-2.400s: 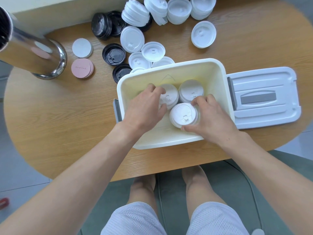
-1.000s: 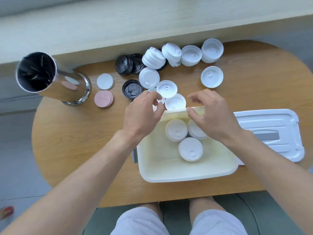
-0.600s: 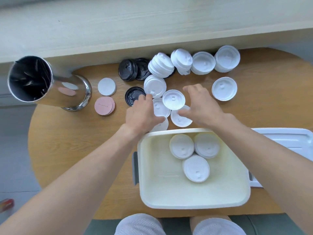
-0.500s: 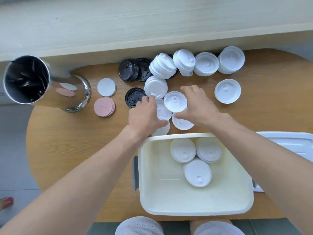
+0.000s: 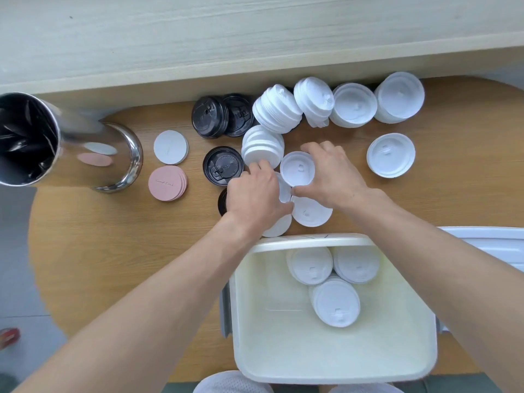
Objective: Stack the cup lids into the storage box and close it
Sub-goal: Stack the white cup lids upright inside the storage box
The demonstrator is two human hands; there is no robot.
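Now both hands have left the cream plastic storage box (image 5: 334, 364) and reached the loose white round cup lids on the desk. The right hand (image 5: 331, 174) grasps one white lid (image 5: 297, 168); the left hand (image 5: 255, 194) curls on another lid (image 5: 279, 225) beneath. Three lid stacks (image 5: 334, 304) lie in the box, nearer than the fingers; many more wait.

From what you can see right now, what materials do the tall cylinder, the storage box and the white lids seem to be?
Tall cylinder: probably polished metal; its wall mirrors the pink and white discs.
Storage box: likely plastic, cream, smooth, with a moulded rounded rim.
White lids: apparently thin moulded plastic, matte, with pressed ridges and sip tabs.
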